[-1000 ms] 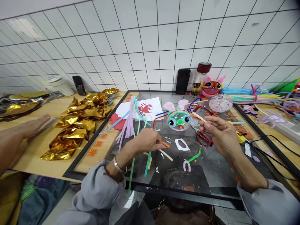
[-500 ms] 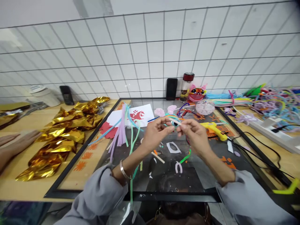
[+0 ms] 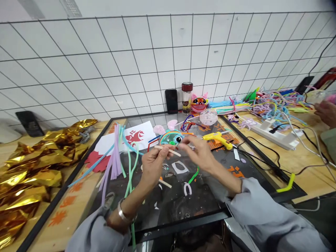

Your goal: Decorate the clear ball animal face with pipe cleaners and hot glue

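My left hand [image 3: 154,164] is closed on a thin, flat wooden stick [image 3: 173,151], pinched between thumb and fingers. My right hand [image 3: 198,152] hovers just right of the stick, its fingers loosely curled and apart, with no held thing visible. Right behind the hands lies a round green and blue pipe-cleaner face [image 3: 168,137] with a big black-and-white eye [image 3: 178,139]; its lower part is partly hidden by my fingers. Two pink scalloped pieces [image 3: 172,124] show above it. A yellow glue gun [image 3: 217,139] rests to the right of my right hand.
Purple pipe cleaners [image 3: 114,154] and a white sheet with a red cutout [image 3: 135,136] lie left. Gold foil [image 3: 34,175] covers the left side. A power strip [image 3: 273,134], cables and tangled pipe cleaners [image 3: 273,105] are right. Another person's hand [image 3: 327,112] is at far right.
My hands have drawn apart: the stick stays in my left hand, while my right hand has come away from it. The view has swung to the right, bringing the other person's hand into sight.
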`<action>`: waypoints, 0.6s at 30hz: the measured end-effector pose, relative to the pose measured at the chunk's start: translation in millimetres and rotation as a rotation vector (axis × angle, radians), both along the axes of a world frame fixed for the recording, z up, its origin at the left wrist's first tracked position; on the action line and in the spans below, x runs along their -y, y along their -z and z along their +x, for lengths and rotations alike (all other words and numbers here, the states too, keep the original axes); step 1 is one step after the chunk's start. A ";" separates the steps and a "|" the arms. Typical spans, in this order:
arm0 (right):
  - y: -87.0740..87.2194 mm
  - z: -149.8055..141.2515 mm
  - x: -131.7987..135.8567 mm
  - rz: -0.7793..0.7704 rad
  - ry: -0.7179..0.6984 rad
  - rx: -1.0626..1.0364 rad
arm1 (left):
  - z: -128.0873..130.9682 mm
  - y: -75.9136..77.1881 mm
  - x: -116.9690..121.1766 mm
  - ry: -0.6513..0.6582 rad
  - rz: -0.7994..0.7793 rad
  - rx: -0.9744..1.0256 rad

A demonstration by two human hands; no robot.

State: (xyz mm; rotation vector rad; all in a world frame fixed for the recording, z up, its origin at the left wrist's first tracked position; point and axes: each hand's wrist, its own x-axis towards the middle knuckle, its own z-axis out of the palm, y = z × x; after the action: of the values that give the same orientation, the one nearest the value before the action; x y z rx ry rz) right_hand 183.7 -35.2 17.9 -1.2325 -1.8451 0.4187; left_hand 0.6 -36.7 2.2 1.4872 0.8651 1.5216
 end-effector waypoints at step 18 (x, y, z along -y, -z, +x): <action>24.2 122.0 -32.6 -0.338 0.837 0.597 | -10.2 5.2 -2.3 -0.168 0.011 -0.015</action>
State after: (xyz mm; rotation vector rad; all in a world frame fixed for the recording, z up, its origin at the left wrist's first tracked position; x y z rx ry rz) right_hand 305.7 -2.6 -6.3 -2.4027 -1.5311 -0.1376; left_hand -9.6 -34.4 -3.1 1.4662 1.0136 1.6408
